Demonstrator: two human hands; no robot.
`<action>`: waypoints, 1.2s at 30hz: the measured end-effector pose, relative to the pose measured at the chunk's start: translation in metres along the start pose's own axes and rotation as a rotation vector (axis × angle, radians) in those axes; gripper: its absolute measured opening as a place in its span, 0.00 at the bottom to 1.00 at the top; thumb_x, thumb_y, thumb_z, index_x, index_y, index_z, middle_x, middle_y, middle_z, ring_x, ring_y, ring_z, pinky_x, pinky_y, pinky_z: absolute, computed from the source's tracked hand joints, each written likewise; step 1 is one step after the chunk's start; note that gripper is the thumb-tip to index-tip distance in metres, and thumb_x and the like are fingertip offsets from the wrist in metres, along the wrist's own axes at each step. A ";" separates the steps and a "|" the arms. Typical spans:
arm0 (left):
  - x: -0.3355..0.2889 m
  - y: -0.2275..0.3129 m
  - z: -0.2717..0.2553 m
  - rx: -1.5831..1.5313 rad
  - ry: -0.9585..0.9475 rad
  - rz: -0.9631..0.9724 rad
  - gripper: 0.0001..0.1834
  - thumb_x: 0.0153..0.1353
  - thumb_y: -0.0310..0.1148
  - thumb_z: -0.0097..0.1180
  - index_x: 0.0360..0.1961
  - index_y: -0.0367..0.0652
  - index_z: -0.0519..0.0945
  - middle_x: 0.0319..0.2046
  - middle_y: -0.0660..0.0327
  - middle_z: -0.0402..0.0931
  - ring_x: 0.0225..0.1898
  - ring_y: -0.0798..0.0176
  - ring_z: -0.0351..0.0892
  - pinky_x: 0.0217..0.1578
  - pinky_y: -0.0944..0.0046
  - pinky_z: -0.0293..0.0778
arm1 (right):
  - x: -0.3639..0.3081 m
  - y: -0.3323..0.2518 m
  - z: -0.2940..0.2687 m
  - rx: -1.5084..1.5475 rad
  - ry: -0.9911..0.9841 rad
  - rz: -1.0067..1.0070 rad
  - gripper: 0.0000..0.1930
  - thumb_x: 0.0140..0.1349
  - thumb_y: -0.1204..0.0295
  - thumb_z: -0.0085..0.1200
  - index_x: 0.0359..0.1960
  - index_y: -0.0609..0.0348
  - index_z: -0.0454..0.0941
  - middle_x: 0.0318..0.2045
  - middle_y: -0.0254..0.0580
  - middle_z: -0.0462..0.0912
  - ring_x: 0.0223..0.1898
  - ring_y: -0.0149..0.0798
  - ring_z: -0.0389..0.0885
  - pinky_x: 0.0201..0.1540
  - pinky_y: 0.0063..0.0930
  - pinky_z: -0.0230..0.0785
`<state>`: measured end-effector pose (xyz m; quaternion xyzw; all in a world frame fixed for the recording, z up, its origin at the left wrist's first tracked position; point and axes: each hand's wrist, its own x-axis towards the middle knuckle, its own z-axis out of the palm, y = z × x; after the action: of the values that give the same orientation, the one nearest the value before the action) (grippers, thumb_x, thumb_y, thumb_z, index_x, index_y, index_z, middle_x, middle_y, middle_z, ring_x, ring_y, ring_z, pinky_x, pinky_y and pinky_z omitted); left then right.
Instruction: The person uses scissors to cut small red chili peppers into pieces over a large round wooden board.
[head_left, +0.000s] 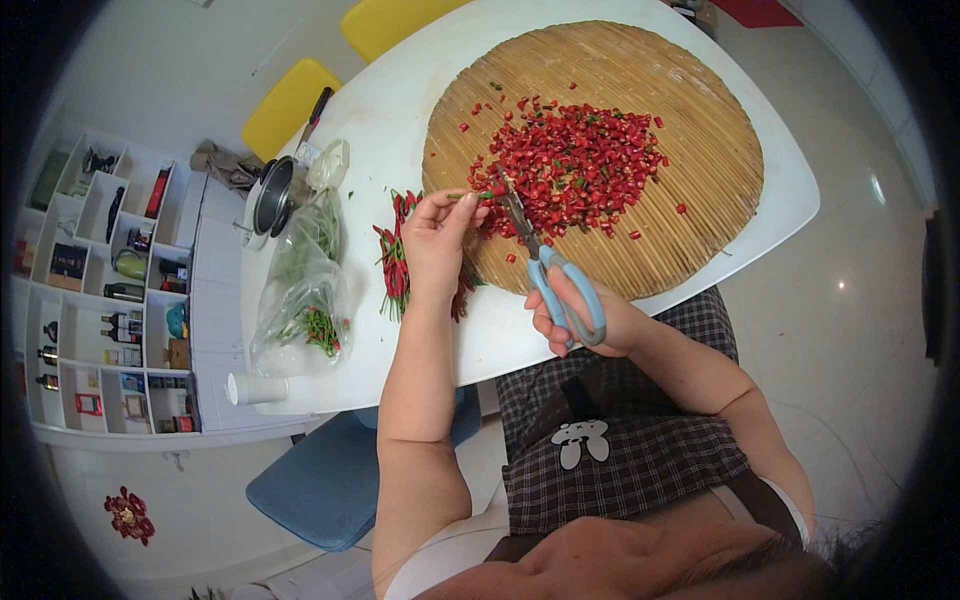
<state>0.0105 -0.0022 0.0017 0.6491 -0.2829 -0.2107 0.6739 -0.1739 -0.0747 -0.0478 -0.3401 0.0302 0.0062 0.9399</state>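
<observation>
Between the fingertips of my left hand [440,235] is a red chili pepper [497,190], its green stem end pinched. My right hand [590,315] grips a pair of scissors [548,268] with light blue handles, and the blades reach up to the chili. Under and beyond the blades, a heap of chopped red chilies [575,165] covers the middle of a round slatted wooden mat [700,110]. Just left of my left wrist lies a pile of whole red chilies [393,265] with green stems, part of it hidden behind my forearm.
The mat rests on a white table [375,160]. On its left side are a clear plastic bag [300,290] with green stems and chilies, a dark pan [275,197], a knife [318,110] and a white cup [257,389]. Blue [320,490] and yellow chairs [290,105] stand around the table.
</observation>
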 end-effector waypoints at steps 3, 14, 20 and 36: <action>0.001 -0.001 -0.001 0.000 0.005 0.008 0.05 0.57 0.24 0.54 0.35 0.35 0.76 0.29 0.61 0.78 0.30 0.71 0.78 0.33 0.74 0.74 | -0.001 -0.002 0.006 -0.034 0.059 0.006 0.23 0.68 0.53 0.29 0.39 0.63 0.66 0.21 0.36 0.68 0.20 0.25 0.65 0.22 0.21 0.65; 0.003 -0.005 -0.001 -0.061 0.051 0.027 0.05 0.57 0.24 0.54 0.35 0.35 0.75 0.29 0.61 0.77 0.30 0.70 0.78 0.33 0.73 0.75 | -0.001 -0.002 0.002 -0.079 0.022 0.015 0.24 0.68 0.53 0.28 0.40 0.65 0.66 0.22 0.38 0.71 0.20 0.26 0.69 0.24 0.22 0.68; 0.001 -0.003 0.000 -0.036 0.051 0.010 0.05 0.57 0.24 0.54 0.35 0.35 0.75 0.29 0.60 0.78 0.30 0.71 0.78 0.33 0.74 0.75 | 0.003 0.002 -0.002 0.036 0.024 0.025 0.28 0.64 0.47 0.35 0.40 0.66 0.66 0.26 0.42 0.75 0.21 0.30 0.74 0.26 0.25 0.70; 0.001 -0.003 0.003 -0.013 -0.002 -0.025 0.06 0.57 0.23 0.55 0.36 0.34 0.76 0.30 0.60 0.78 0.30 0.71 0.78 0.33 0.75 0.75 | 0.000 -0.001 0.003 -0.026 0.040 0.014 0.23 0.67 0.52 0.29 0.39 0.63 0.67 0.22 0.37 0.69 0.20 0.26 0.66 0.22 0.22 0.65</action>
<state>0.0093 -0.0055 -0.0013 0.6482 -0.2740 -0.2217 0.6750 -0.1739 -0.0733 -0.0450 -0.3523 0.0513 0.0064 0.9345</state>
